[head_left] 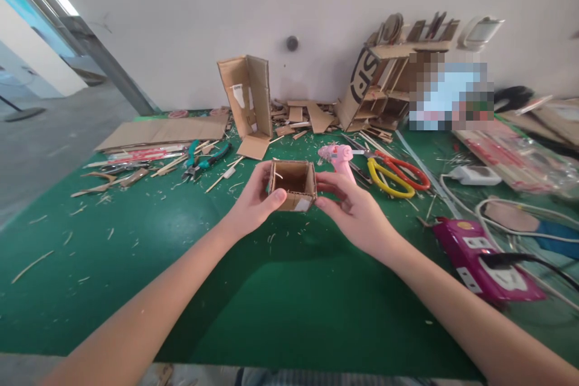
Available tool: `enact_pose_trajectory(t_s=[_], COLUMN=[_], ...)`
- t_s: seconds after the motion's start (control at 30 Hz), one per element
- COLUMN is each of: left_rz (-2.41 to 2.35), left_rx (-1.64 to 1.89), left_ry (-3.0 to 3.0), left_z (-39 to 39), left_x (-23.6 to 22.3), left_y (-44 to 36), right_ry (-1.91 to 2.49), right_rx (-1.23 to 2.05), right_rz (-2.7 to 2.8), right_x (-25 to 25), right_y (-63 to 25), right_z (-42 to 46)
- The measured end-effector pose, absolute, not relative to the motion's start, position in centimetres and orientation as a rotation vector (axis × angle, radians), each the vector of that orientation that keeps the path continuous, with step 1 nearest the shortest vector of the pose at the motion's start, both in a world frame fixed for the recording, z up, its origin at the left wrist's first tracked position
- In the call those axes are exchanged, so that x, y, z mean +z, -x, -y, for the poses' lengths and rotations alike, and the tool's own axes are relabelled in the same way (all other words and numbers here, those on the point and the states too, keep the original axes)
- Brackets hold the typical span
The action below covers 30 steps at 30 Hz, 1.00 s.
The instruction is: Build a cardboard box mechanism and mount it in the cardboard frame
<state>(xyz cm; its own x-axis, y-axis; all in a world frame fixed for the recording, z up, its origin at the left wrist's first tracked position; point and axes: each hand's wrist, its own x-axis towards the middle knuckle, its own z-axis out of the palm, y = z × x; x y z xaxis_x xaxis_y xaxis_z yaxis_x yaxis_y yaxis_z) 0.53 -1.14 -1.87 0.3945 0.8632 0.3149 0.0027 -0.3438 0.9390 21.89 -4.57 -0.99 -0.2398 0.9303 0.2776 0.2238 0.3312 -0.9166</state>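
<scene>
A small open-topped cardboard box (294, 200) is held over the middle of the green table. My left hand (256, 200) grips its left side, thumb on the front wall and fingers behind. On the opposite side, my right hand (350, 205) has its curled fingertips against the right wall. The box's hollow inside faces up toward me, and a pale strip shows at its inner left corner. Just beyond my right hand lies a pink hot glue gun (337, 157), its handle partly hidden by the fingers.
Yellow-handled scissors (389, 180) and red-handled scissors (407, 170) lie right of the glue gun. A purple power strip (474, 253) with cables sits at right. Teal-handled pliers (192, 163) lie left. A folded cardboard piece (246, 99) and a cardboard shelf (362, 81) stand at the back among scraps.
</scene>
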Motion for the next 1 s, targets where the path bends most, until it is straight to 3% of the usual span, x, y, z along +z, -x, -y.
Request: enact_pose_trajectory(t_s=[0.3,0.77,1.0], left_rz=[-0.724,-0.607,-0.685], left_rx=[1.039,0.928,0.982], left_ry=[-1.779,-1.825,-1.979], left_z=[2.2,2.8,1.8], left_x=[-2.4,-2.4,-2.6], left_y=[-1.2,-1.3,-0.8], right_ry=[0.955,0.820,0.933], right_rx=[1.262,1.388,1.075], right_rz=[1.572,1.577,1.786], right_x=[-2.6,-2.2,-2.0], right_y=[-22.3,-23.7,-23.6], right_z=[4.6,4.8,4.9])
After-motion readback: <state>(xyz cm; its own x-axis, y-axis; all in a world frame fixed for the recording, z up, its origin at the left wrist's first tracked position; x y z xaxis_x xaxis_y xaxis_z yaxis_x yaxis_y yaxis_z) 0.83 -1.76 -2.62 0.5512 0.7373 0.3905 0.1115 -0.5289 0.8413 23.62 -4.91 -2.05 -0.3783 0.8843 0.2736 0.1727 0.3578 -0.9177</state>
